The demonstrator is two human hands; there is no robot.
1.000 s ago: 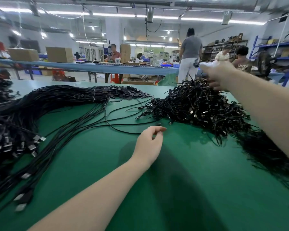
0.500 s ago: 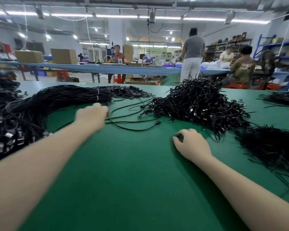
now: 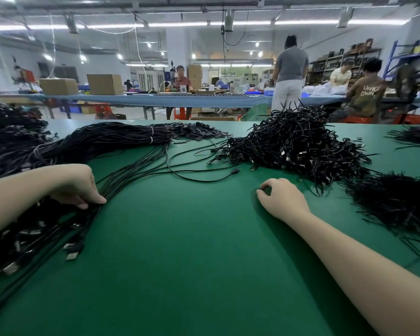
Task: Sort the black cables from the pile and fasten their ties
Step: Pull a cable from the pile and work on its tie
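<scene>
A long bundle of straight black cables [image 3: 102,141] runs across the left of the green table [image 3: 180,263], bound by white ties, with USB plugs [image 3: 72,255] at its near end. My left hand [image 3: 78,187] lies on the bundle's loose strands, its fingers and thumb curled down onto a few of them. One single black cable [image 3: 204,181] curves loose in the middle. Behind it rises a tangled pile of short black cables [image 3: 294,144]. My right hand [image 3: 284,200] rests on the mat in front of that pile, fingers curled, with nothing visible in it.
A heap of thin black ties [image 3: 393,202] lies at the right, and more black cables [image 3: 415,137] at the far right edge. Further cable bundles [image 3: 10,132] are stacked at the far left. Beyond the table, several people work at a blue bench [image 3: 204,99].
My left hand has drawn back towards me and to the left, from the loose cable onto the bundle's strands. My right hand, down from the far pile since a second ago, has stayed put.
</scene>
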